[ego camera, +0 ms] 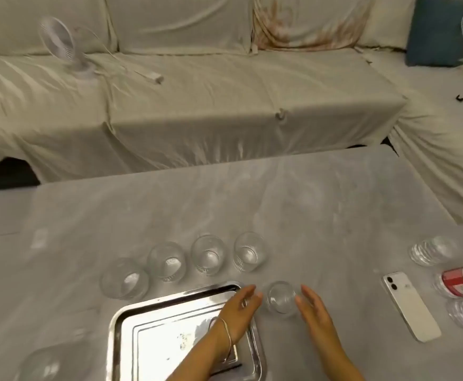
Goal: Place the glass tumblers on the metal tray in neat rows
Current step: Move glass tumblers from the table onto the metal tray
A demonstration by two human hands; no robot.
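A shiny metal tray (131, 320) lies on the grey table at the front, with no tumblers on it. Several clear glass tumblers stand in an arc behind it, from one at the left (124, 279) to one at the right (249, 251). One more tumbler (281, 298) stands just right of the tray's far corner. My left hand (241, 312) reaches across the tray, fingers straight, close to that tumbler's left side. My right hand (314, 312) is flat and open on the tumbler's right side. Neither hand grips it.
A white phone (410, 306) lies at the right, with stacked clear lids (430, 250) and a red-labelled container (461, 281) beyond it. Another glass item (43, 364) sits at the front left. A cloth-covered sofa (197, 92) runs behind the table.
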